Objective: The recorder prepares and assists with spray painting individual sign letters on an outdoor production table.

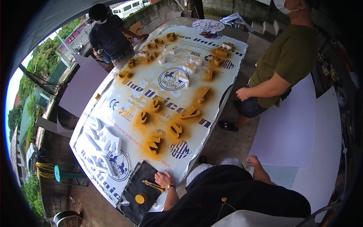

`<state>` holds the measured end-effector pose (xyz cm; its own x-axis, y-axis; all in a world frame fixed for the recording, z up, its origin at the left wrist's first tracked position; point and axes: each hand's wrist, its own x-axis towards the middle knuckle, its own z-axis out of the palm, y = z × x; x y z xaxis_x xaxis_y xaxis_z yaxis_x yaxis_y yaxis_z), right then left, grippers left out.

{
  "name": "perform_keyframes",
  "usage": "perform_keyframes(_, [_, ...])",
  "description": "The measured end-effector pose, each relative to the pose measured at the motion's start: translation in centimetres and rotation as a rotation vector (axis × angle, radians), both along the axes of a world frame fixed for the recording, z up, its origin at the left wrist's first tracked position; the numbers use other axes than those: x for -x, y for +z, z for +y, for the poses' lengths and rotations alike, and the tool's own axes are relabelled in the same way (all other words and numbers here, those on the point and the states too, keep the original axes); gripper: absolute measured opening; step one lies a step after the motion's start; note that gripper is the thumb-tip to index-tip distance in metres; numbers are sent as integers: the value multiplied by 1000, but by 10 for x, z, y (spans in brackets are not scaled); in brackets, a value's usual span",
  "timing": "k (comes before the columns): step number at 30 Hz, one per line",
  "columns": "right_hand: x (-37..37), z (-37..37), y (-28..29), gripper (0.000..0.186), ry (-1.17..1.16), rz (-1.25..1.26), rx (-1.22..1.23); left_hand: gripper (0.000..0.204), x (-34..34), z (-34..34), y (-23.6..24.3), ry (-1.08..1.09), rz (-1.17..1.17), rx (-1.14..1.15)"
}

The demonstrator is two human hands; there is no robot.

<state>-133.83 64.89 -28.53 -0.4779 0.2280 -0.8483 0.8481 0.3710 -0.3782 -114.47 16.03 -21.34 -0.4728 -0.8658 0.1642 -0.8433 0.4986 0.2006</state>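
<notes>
I've got the yellow cutter (153, 185) on the black cloth (132, 189), just below-left of the nearer left hand (164, 179), long axis slanting down rightward; that hand's fingers look spread, pinching nothing, but the right hand's (253, 160) grip I can't tell.

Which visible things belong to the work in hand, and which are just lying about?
Apparently part of the work: gold-sprayed letters; white letters; printed panel beneath; dark mat; yellow cutter beside the left hand.

Seemingly just lying about: green stool; yellow coil.
</notes>
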Motion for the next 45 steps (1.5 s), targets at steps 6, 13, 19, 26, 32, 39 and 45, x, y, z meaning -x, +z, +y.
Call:
perform_keyframes(6, [-2,2,-4,33,-71,3,70,22,-2,-1,-3,-8,23,49])
perform_keyframes(13, [-8,4,-3,35,-181,-6,165,23,-2,-2,-4,-14,31,53])
perform_keyframes(19, [-14,7,-3,36,-310,18,244,23,-2,-3,-3,-18,43,39])
perform_keyframes(26, [-14,9,-6,40,-357,-15,242,23,-2,-4,-3,-15,23,-13])
perform_keyframes(32, [-11,1,-4,41,-292,1,216,22,-2,-3,-2,-22,57,6])
perform_keyframes(39, [-11,-2,-1,41,-270,-1,255,23,-2,-4,-2,-13,56,23])
perform_keyframes(45, [-12,0,-2,39,-353,-10,291,24,-3,-4,-2,-22,64,21])
